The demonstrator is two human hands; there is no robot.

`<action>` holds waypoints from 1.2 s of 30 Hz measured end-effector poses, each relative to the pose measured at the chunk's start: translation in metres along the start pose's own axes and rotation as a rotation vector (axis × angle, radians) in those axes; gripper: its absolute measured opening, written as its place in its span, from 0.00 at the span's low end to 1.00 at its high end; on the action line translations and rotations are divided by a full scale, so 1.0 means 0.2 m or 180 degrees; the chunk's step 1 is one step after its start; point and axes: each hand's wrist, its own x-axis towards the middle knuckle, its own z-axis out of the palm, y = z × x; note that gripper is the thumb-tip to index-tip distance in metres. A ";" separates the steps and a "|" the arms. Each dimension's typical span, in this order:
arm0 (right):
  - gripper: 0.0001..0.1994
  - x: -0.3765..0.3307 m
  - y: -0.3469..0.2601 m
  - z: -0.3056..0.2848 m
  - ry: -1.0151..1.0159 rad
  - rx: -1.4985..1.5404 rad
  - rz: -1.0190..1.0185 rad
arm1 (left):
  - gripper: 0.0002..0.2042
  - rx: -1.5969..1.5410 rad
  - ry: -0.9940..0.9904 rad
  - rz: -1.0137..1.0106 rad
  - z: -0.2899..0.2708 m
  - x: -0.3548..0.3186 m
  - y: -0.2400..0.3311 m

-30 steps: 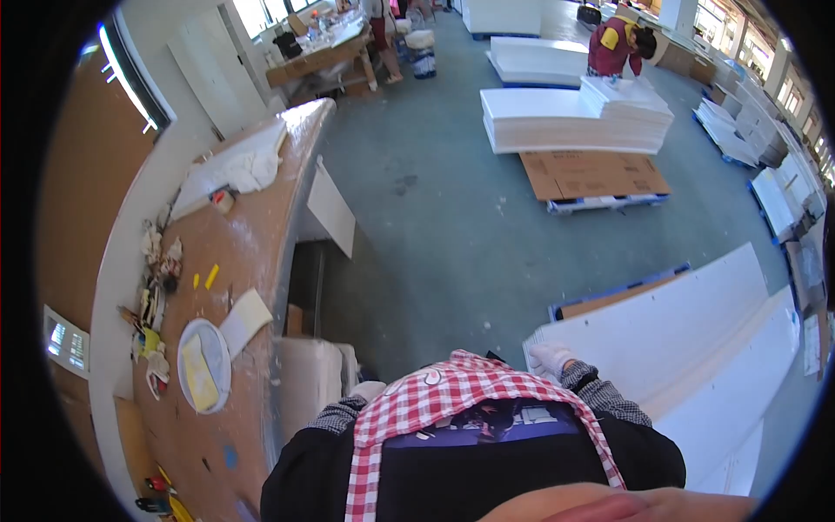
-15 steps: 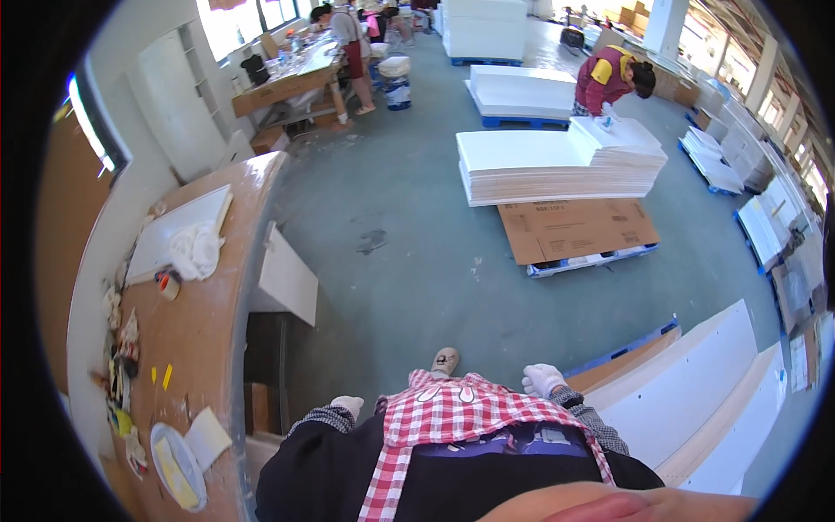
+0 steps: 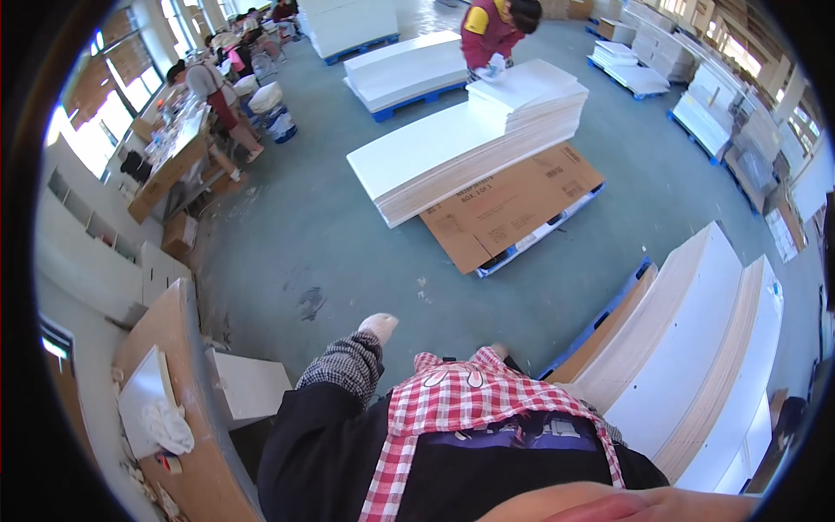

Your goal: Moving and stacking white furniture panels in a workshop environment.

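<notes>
My left hand (image 3: 379, 327), in a whitish glove, is held out ahead of my body above the floor. Its fingers look loosely curled together, and nothing shows in them. The grey checked cuff (image 3: 341, 370) of that arm reaches up to the glove. My right hand is hidden behind my body and the red-and-white checked apron (image 3: 487, 396). Only a bit of the right cuff (image 3: 614, 432) shows, beside the stacked white panels (image 3: 648, 348) on my right. Neither hand visibly touches any panel.
Ahead, a stack of white boards (image 3: 435, 161) rests over a cardboard sheet (image 3: 513, 209) on a blue pallet. A person (image 3: 487, 35) bends over that stack. On my left stands a brown workbench (image 3: 204, 461) with a white panel (image 3: 143, 400) and cloth; a white box (image 3: 252, 383) sits beside it.
My view has turned to the right, so the workbench slid down and left. My left hand has swung forward and up. My right hand has dropped out of sight.
</notes>
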 end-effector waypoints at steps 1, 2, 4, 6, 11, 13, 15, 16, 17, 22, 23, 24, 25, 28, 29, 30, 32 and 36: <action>0.15 0.01 0.03 -0.02 0.0060 -0.0795 -0.0381 | 0.19 -0.0284 -0.0003 -0.0043 -0.04 0.03 0.11; 0.15 0.03 0.06 -0.03 0.0330 -0.3339 -0.1861 | 0.19 -0.0238 -0.0061 -0.0043 -0.06 0.07 0.21; 0.16 0.19 0.04 -0.04 0.0183 -0.3354 -0.1662 | 0.19 -0.0448 -0.0081 0.0107 -0.08 0.12 0.36; 0.16 0.23 -0.03 -0.10 0.0098 -0.3303 -0.1452 | 0.19 -0.0583 -0.0227 0.0059 -0.01 0.20 0.34; 0.14 0.15 -0.44 -0.33 -0.0035 -0.2522 -0.1127 | 0.13 0.2008 -0.0668 0.1486 0.02 0.37 0.22; 0.09 0.15 -0.63 -0.47 -0.0230 -0.0655 -0.0558 | 0.10 0.2318 -0.0921 0.1188 -0.01 0.41 0.24; 0.08 0.11 -0.78 -0.60 -0.0278 0.1300 0.0041 | 0.10 0.2254 -0.0666 0.0949 -0.04 0.49 0.43; 0.07 0.06 -0.87 -0.62 0.0004 0.1337 -0.0003 | 0.10 0.2242 -0.0701 0.0939 0.00 0.54 0.43; 0.07 0.01 -0.93 -0.63 0.0274 0.1352 -0.0062 | 0.10 0.1730 -0.0468 0.1019 0.06 0.60 0.40; 0.11 0.13 -0.78 -0.43 -0.0237 0.1509 -0.0219 | 0.13 0.1576 -0.0473 0.1364 0.00 0.56 0.50; 0.11 0.11 -0.73 -0.39 -0.0249 0.1503 -0.0216 | 0.13 0.1577 -0.0474 0.1350 -0.01 0.54 0.50; 0.10 0.12 -0.65 -0.35 -0.0060 0.0663 -0.0673 | 0.15 0.1535 -0.0762 0.0900 -0.02 0.52 0.54; 0.10 0.13 -0.56 -0.30 0.0124 -0.0167 -0.1126 | 0.19 0.1507 -0.1035 0.0450 -0.05 0.49 0.56; 0.17 0.23 -0.18 -0.17 0.0336 -0.2427 -0.1500 | 0.17 0.2604 -0.0884 0.1344 0.02 0.60 0.33; 0.19 0.15 -0.12 -0.13 0.0147 -0.1918 -0.1387 | 0.17 0.2556 -0.0878 0.1296 0.05 0.55 0.29; 0.19 0.12 -0.09 -0.12 0.0149 -0.1902 -0.1373 | 0.15 0.1880 -0.0732 0.0803 0.03 0.47 0.34; 0.19 0.07 -0.04 -0.12 0.0130 -0.2078 -0.1141 | 0.12 0.2204 -0.0626 0.1312 0.04 0.48 0.29; 0.19 -0.01 0.05 -0.12 0.0034 -0.2482 -0.0736 | 0.10 0.2179 -0.0239 0.1679 -0.02 0.51 0.54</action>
